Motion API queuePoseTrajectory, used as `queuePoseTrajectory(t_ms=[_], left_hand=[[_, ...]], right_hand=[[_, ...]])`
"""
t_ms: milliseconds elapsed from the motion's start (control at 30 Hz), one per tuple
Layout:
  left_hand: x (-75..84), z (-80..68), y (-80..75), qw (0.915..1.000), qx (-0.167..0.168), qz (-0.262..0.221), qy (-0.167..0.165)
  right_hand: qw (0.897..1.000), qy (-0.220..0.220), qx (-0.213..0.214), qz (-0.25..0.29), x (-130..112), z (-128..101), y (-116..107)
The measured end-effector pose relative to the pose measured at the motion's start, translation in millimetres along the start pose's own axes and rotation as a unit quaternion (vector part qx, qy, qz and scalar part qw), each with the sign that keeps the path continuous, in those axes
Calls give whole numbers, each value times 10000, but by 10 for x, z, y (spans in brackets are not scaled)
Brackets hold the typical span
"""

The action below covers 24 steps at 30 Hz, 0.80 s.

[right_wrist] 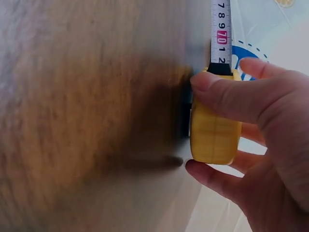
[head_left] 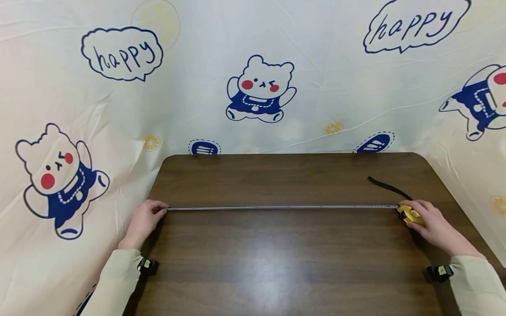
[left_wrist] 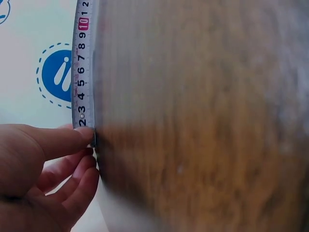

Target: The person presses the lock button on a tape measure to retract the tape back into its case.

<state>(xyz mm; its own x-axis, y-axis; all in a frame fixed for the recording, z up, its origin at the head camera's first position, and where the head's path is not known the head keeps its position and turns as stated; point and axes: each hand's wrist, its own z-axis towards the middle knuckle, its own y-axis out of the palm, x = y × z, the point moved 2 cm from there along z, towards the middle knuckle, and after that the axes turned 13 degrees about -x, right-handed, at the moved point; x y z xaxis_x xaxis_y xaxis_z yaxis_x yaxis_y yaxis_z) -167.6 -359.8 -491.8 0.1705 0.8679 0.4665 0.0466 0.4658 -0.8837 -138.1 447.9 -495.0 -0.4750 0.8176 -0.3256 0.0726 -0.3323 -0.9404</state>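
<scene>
A tape measure's metal blade stretches straight across the brown table from one hand to the other. At the table's left edge my left hand pinches the blade's end between thumb and fingers; in the left wrist view, numbers from 2 upward show on the blade beyond the thumb. My right hand grips the yellow tape measure case near the right side. In the right wrist view the blade leaves the case just past the 70 mark. A black strap trails from the case.
The brown wooden table has rounded far corners. A pale cloth printed with bears and "happy" bubbles hangs behind it and along both sides. Each wrist wears a small black camera, such as the left one.
</scene>
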Motion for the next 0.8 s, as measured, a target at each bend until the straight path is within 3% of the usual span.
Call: queuePoseTrajectory(t_ms=[267, 500, 800], left_hand=[[-2, -23, -98, 9987, -391, -61, -309], [26, -27, -154, 9993, -246, -64, -265], [-26, -15, -177, 9999, -42, 118, 101]], right_hand=[[9983, -490, 298, -94, -31, -20, -18], [9983, -476, 347, -16, -64, 0, -58], [9982, -476, 369, -34, -64, 19, -79]])
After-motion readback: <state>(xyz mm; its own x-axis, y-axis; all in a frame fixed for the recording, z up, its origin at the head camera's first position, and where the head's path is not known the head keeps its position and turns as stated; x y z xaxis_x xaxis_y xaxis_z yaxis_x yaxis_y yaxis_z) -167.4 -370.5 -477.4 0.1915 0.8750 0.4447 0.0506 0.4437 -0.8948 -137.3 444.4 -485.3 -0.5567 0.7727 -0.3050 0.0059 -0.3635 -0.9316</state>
